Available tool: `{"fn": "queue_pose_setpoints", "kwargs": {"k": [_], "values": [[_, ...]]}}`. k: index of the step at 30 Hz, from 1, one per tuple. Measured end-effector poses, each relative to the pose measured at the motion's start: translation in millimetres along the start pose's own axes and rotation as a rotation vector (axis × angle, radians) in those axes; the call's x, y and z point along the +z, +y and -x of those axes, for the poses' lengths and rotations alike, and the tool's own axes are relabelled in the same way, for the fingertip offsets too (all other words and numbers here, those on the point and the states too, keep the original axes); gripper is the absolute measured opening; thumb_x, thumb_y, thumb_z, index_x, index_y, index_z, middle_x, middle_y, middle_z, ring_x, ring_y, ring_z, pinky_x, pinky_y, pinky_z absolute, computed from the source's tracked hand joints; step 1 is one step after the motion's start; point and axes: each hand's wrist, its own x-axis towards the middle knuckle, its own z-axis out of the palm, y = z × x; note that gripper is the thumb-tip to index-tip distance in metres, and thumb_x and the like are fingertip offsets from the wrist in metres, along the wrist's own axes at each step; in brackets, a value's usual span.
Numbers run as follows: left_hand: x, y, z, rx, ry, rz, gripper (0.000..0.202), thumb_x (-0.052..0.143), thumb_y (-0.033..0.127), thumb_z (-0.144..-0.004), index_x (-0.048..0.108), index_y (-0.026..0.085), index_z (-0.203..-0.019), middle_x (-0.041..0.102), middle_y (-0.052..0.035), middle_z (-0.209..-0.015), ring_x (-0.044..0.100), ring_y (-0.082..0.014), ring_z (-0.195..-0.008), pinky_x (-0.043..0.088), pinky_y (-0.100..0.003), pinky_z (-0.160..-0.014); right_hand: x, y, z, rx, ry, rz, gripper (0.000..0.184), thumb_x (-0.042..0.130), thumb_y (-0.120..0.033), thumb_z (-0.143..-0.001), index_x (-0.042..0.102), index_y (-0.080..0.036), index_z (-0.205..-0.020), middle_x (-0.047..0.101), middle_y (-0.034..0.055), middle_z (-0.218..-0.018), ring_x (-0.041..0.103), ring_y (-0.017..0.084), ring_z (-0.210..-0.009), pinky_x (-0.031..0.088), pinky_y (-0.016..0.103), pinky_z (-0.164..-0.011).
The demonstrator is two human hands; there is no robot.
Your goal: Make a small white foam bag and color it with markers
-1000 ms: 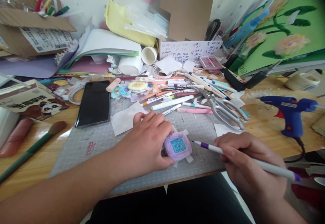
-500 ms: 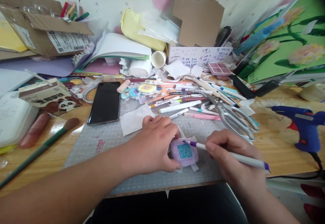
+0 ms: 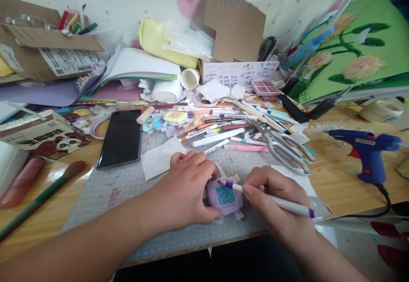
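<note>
A small, rounded purple piece with a blue square in its middle lies on the grey cutting mat, near the front edge. Bits of whitish tape or paper stick out around its rim. My left hand grips the piece from its left side, thumb at the lower edge and fingers at the upper one. In my right hand is a white marker with purple ends, held like a pen. The marker's purple tip rests on or just over the piece's upper left part; exact contact is hard to make out.
Behind my hands lie a heap of markers, grey-handled scissors and a sheet of white paper. A black phone and a green-handled brush are leftward. To the right sits a blue glue gun with its cord.
The whole scene has shifted left as the head view turned. Across the purple piece, the marker tip has moved slightly leftward along the upper part. Both hands keep their holds.
</note>
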Motion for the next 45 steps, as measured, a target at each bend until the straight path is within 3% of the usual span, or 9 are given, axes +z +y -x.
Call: {"fn": "queue_pose_setpoints", "kwargs": {"k": [4, 8, 12, 16, 18, 21, 35, 40, 45], "values": [[0.9, 0, 0, -0.003, -0.006, -0.005, 0.041, 0.079, 0.040, -0.056, 0.055, 0.020, -0.084, 0.053, -0.0022, -0.090, 0.050, -0.0273, -0.091, 0.032, -0.047, -0.083, 1, 1, 0, 0.043, 0.093, -0.018, 0.017, 0.057, -0.021, -0.084, 0.055, -0.021, -0.068, 0.053, -0.0022, -0.058, 0.048, 0.013, -0.055, 0.037, 0.026, -0.050], [1.0, -1, 0, -0.004, -0.006, -0.025, 0.044, 0.079, 0.042, -0.056, 0.055, 0.020, -0.086, 0.054, -0.0024, -0.092, 0.050, -0.0276, -0.093, 0.030, -0.045, -0.083, 3, -1, 0, -0.024, 0.005, -0.015, 0.016, 0.058, -0.022, -0.083, 0.055, -0.021, -0.068, 0.053, -0.0028, -0.057, 0.047, 0.012, -0.053, 0.036, 0.026, -0.049], [1.4, -1, 0, -0.001, -0.008, -0.017, 0.044, 0.079, 0.041, -0.056, 0.054, 0.020, -0.085, 0.053, -0.0013, -0.091, 0.050, -0.0264, -0.092, 0.029, -0.044, -0.083, 4, 0, 2, 0.018, 0.105, -0.004, 0.017, 0.057, -0.022, -0.083, 0.054, -0.021, -0.066, 0.054, -0.0016, -0.059, 0.049, 0.014, -0.056, 0.037, 0.027, -0.051], [1.2, -1, -1, -0.006, -0.013, -0.024, 0.044, 0.079, 0.041, -0.056, 0.054, 0.020, -0.085, 0.053, -0.0011, -0.091, 0.049, -0.0268, -0.093, 0.028, -0.044, -0.084, 4, 1, 4, 0.002, 0.027, -0.036, 0.017, 0.059, -0.023, -0.082, 0.055, -0.022, -0.066, 0.056, -0.0012, -0.059, 0.050, 0.015, -0.055, 0.038, 0.028, -0.052], [0.5, 0, -2, -0.016, -0.022, -0.025, 0.044, 0.079, 0.041, -0.056, 0.054, 0.020, -0.085, 0.053, -0.0013, -0.092, 0.049, -0.0268, -0.093, 0.028, -0.044, -0.083, 2, 2, 4, 0.011, 0.094, -0.020, 0.017, 0.061, -0.021, -0.080, 0.056, -0.022, -0.065, 0.056, -0.0014, -0.059, 0.050, 0.014, -0.055, 0.037, 0.028, -0.052], [-0.6, 1, -1, -0.019, -0.044, -0.016, 0.044, 0.079, 0.041, -0.056, 0.054, 0.020, -0.085, 0.052, -0.0014, -0.092, 0.048, -0.0265, -0.092, 0.027, -0.043, -0.083, -2, 7, 3, 0.028, 0.242, -0.114, 0.016, 0.061, -0.021, -0.079, 0.057, -0.023, -0.064, 0.053, -0.0017, -0.055, 0.051, 0.016, -0.058, 0.036, 0.029, -0.052], [-0.6, 0, -1, -0.020, -0.035, 0.010, 0.042, 0.079, 0.040, -0.055, 0.056, 0.022, -0.085, 0.054, -0.0012, -0.090, 0.049, -0.0265, -0.090, 0.027, -0.042, -0.082, -9, 21, 1, 0.091, 0.261, -0.457, 0.016, 0.063, -0.015, -0.071, 0.060, -0.023, -0.058, 0.051, -0.0033, -0.046, 0.050, 0.015, -0.052, 0.040, 0.030, -0.053], [-5.9, -4, 0, -0.019, -0.044, -0.016, 0.037, 0.075, 0.038, -0.059, 0.057, 0.023, -0.088, 0.055, -0.0014, -0.093, 0.049, -0.0264, -0.093, 0.028, -0.041, -0.083, -9, 19, -6, 0.159, 0.399, -0.644, 0.011, 0.062, -0.019, -0.075, 0.064, -0.021, -0.065, 0.057, -0.0021, -0.052, 0.049, 0.012, -0.048, 0.038, 0.026, -0.048], [-16.5, -17, 3, 0.017, -0.033, -0.011, 0.040, 0.073, 0.032, -0.061, 0.057, 0.027, -0.097, 0.054, -0.0002, -0.100, 0.049, -0.0266, -0.101, 0.030, -0.043, -0.089, -6, 17, -9, 0.165, 0.418, -0.690, 0.016, 0.061, -0.032, -0.082, 0.070, -0.022, -0.091, 0.063, -0.0002, -0.062, 0.057, 0.015, -0.057, 0.045, 0.026, -0.053]]}}
